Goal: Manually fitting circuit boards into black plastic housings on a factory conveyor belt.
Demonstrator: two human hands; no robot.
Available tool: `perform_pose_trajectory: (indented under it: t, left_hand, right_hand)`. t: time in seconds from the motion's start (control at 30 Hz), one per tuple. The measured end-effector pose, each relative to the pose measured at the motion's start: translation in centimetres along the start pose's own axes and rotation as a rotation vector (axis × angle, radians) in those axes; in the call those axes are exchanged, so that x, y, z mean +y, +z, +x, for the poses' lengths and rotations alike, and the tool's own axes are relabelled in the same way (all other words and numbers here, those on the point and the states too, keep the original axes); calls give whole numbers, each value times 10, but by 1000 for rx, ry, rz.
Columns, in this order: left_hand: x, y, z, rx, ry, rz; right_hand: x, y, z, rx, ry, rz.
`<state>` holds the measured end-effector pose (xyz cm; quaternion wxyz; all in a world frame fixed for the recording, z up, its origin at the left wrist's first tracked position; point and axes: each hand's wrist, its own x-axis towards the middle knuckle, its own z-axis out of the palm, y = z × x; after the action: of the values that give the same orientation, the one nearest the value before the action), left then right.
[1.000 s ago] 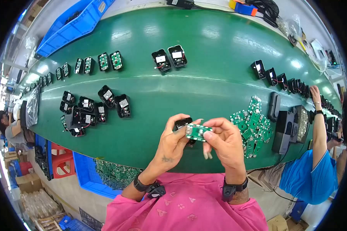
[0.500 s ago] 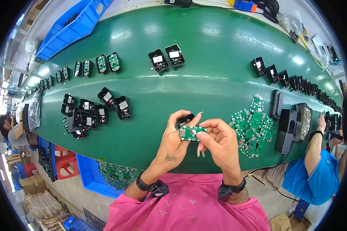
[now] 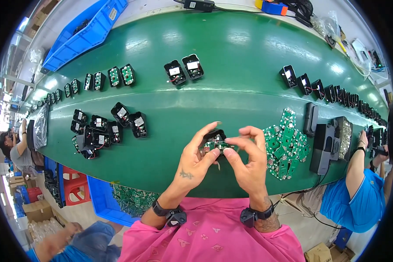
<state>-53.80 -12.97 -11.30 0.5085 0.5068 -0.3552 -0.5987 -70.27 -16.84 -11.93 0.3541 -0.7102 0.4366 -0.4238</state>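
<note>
My left hand (image 3: 197, 158) grips a small black plastic housing (image 3: 215, 136) above the green belt (image 3: 231, 78). A green circuit board (image 3: 214, 147) sits at the housing's opening, pinched between both hands. My right hand (image 3: 248, 160) holds the board's right end with thumb and forefinger, its other fingers spread. A heap of loose green circuit boards (image 3: 285, 142) lies just right of my right hand. A cluster of black housings with wires (image 3: 105, 127) lies to the left of my left hand.
Rows of black housings (image 3: 183, 70) run along the belt's far side. Blue bins (image 3: 85, 37) stand at the back left and a blue crate of boards (image 3: 124, 200) below the table. A black device (image 3: 326, 147) stands right. Other workers sit left and right (image 3: 358, 192).
Both hands have shifted slightly toward me and the board has been turned flatter against the housing. The view has tilted a little; the belt items look unchanged.
</note>
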Motion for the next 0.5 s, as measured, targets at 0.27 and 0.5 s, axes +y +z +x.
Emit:
perform_pose_trajectory:
  t: [0.27,0.5]
  left_hand:
    - [-9,15,-2,-55,39,-21]
    - [-8,21,-1,-52,61,-90]
  right_hand:
    - [2,6,-1,-18,179,304]
    - [5,9,-5,-22,95,276]
